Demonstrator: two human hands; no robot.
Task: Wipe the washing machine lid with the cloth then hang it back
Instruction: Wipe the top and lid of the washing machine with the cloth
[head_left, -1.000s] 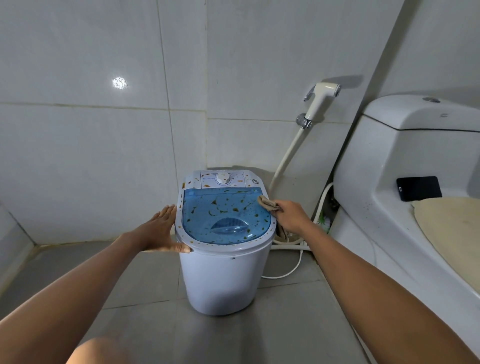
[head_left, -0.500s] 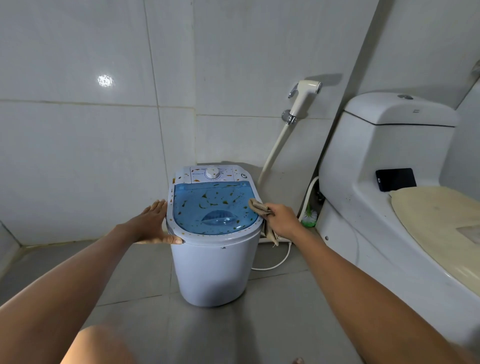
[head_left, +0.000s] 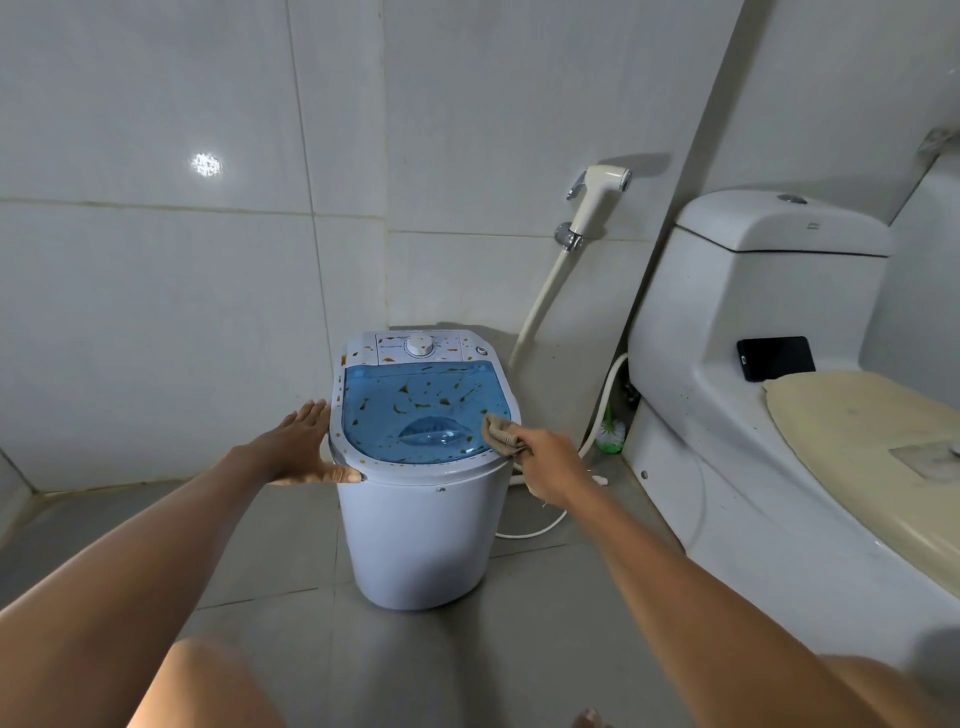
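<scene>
A small white washing machine (head_left: 423, 535) stands on the grey floor by the tiled wall. Its clear blue lid (head_left: 415, 400) is spattered with brown stains. My right hand (head_left: 550, 460) grips a bunched tan cloth (head_left: 498, 434) and presses it on the lid's front right edge. My left hand (head_left: 304, 447) lies flat against the machine's left rim, fingers spread and thumb along the front of the rim.
A white toilet (head_left: 737, 415) with a yellowed seat lid (head_left: 872, 431) stands close on the right, a black phone (head_left: 774, 358) on its ledge. A bidet sprayer (head_left: 597, 200) hangs on the wall behind. A white hose (head_left: 602, 410) and cord lie beside the machine.
My right hand has slid the cloth from the lid's right edge toward its front right corner. My left hand stays on the left rim. The view has drifted rightward.
</scene>
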